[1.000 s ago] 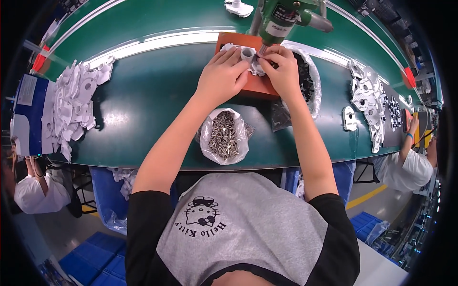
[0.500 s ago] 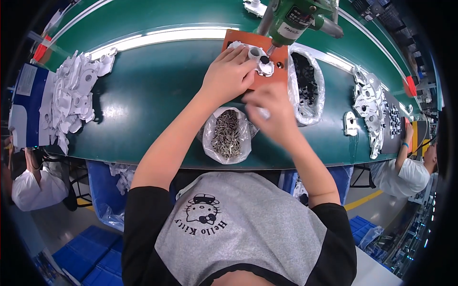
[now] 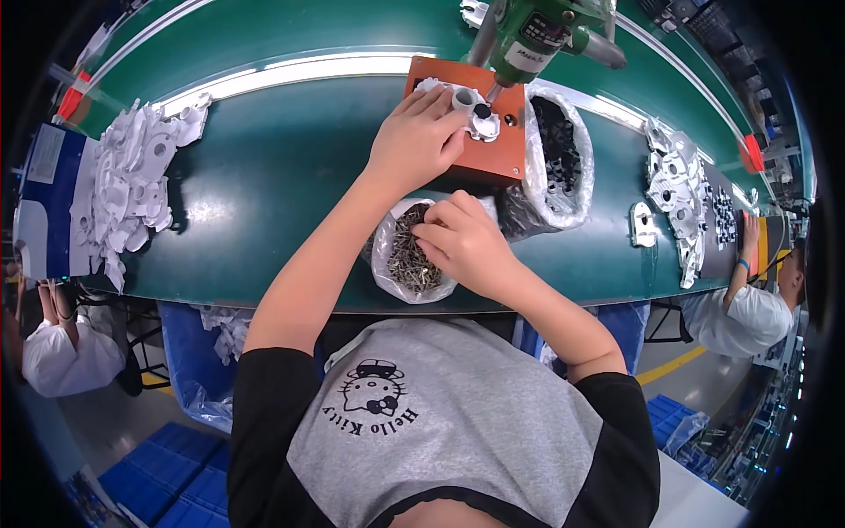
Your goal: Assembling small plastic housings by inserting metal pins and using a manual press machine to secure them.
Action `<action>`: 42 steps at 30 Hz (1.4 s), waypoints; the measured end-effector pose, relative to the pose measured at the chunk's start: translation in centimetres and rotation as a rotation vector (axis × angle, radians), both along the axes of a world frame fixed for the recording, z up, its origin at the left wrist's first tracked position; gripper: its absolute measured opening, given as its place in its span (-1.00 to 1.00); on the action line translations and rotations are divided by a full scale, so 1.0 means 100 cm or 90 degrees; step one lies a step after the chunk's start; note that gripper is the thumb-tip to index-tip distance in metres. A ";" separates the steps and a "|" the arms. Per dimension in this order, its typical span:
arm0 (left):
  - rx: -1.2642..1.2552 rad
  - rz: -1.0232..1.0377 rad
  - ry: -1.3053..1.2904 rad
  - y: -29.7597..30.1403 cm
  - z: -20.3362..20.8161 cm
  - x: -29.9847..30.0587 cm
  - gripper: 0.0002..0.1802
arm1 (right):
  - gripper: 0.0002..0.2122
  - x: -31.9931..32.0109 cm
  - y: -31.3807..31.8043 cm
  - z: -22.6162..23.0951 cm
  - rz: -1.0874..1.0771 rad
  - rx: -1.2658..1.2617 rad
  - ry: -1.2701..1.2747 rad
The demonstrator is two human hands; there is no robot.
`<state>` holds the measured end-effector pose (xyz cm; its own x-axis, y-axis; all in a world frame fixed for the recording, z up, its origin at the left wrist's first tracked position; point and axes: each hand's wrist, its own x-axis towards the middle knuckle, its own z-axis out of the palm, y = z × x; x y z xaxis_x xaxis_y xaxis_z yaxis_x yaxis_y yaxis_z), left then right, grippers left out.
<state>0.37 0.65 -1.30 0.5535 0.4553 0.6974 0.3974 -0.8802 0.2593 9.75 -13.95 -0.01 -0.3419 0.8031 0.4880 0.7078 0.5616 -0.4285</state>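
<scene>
My left hand (image 3: 421, 141) presses down on a white plastic part (image 3: 466, 107) that lies on an orange fixture block (image 3: 489, 157) at the far side of the green belt. My right hand (image 3: 462, 242) reaches into a clear bag of small metal screws (image 3: 403, 260) near the belt's front edge, its fingers curled among the screws. A green powered screwdriver (image 3: 539, 35) hangs just above the fixture, its tip over the white part.
A bag of small black parts (image 3: 559, 158) stands right of the fixture. White plastic parts are piled at the left (image 3: 132, 176) and at the right (image 3: 673, 194) of the green belt (image 3: 264, 167). Other people sit at the left (image 3: 53, 352) and right (image 3: 748, 308).
My right hand left the white part on the fixture and came back toward me into the bag of screws. My left hand stayed on the part.
</scene>
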 end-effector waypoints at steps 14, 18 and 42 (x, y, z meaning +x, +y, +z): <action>-0.020 0.003 0.013 0.000 0.000 -0.001 -0.79 | -0.90 0.063 0.039 0.046 -0.205 -0.113 0.210; -0.022 0.000 0.015 0.000 0.001 0.001 -0.77 | -0.83 0.093 0.075 0.039 -0.302 -0.148 0.200; -0.011 -0.003 -0.003 0.001 0.000 0.003 -0.76 | -0.68 0.132 0.127 0.026 -0.217 -0.420 0.280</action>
